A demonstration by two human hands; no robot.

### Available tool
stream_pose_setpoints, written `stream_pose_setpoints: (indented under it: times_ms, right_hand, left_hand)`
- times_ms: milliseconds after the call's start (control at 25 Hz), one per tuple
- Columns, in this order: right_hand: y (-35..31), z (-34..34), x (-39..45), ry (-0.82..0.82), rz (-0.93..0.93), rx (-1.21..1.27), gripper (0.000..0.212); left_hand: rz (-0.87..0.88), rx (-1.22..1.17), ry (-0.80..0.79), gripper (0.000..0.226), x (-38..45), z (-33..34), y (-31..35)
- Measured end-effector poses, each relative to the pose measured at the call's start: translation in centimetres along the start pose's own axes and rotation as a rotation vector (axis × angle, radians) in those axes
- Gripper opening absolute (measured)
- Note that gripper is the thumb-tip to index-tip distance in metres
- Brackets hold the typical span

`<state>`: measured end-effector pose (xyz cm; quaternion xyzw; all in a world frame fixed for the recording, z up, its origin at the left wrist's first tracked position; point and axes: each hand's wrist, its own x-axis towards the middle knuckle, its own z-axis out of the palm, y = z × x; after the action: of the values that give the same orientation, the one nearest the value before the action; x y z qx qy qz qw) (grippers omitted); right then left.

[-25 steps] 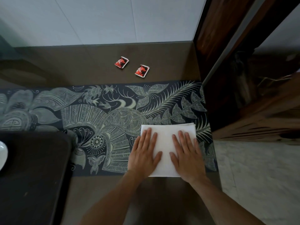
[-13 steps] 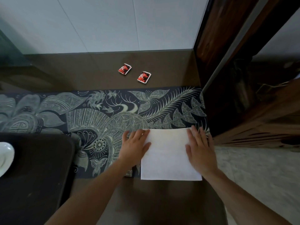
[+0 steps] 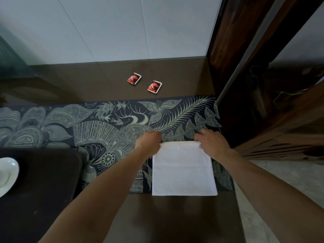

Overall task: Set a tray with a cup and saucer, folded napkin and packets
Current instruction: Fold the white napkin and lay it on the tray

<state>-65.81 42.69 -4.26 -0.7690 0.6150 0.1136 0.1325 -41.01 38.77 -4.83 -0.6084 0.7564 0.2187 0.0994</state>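
A white napkin point(image 3: 183, 169) lies folded flat, its near edge past the front of the patterned runner. My left hand point(image 3: 150, 141) pinches the napkin's far left corner. My right hand point(image 3: 213, 142) pinches its far right corner. Both far corners are held with the fingers closed on the cloth. Two red and white packets lie on the brown counter at the back, one point(image 3: 134, 78) to the left of the other point(image 3: 154, 86). A dark tray point(image 3: 43, 181) sits at the left. The rim of a white saucer point(image 3: 7, 174) shows on it at the frame's left edge.
A dark runner point(image 3: 87, 127) with a pale leaf and bird pattern crosses the brown counter point(image 3: 175, 216). A white wall stands behind. Dark wooden panels point(image 3: 263, 102) rise at the right, with pale stone floor point(image 3: 289, 181) below them.
My hands were pressed flat on the napkin, then slid out to its sides. They now sit at its far edge, pinching both far corners. The view has shifted slightly.
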Motion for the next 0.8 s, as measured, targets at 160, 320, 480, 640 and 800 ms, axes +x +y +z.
stream_pose_setpoints:
  times_ms: [160, 320, 480, 640, 800]
  right_hand:
    - [-0.3, 0.4, -1.0, 0.028, 0.031, 0.056, 0.023]
    - [-0.4, 0.0, -2.4, 0.122, 0.052, 0.0, 0.021]
    - [-0.7, -0.4, -5.7, 0.232, 0.013, 0.059, 0.024]
    - [-1.3, 0.1, -9.8, 0.314, -0.02, 0.178, 0.028]
    - [-2.1, 1.3, -12.7, 0.304, 0.007, 0.155, 0.024]
  left_hand:
    - [0.043, -0.017, 0.021, 0.022, -0.7, -0.2, -0.1]
    - [0.114, -0.109, 0.095, 0.016, -2.6, -0.8, -0.4]
    - [0.149, -0.161, 0.196, 0.015, -5.8, -0.9, -0.5]
    - [0.203, -0.206, 0.268, 0.016, -9.4, 0.2, -0.8]
    - [0.239, -0.228, 0.289, 0.016, -12.7, 2.3, -1.4]
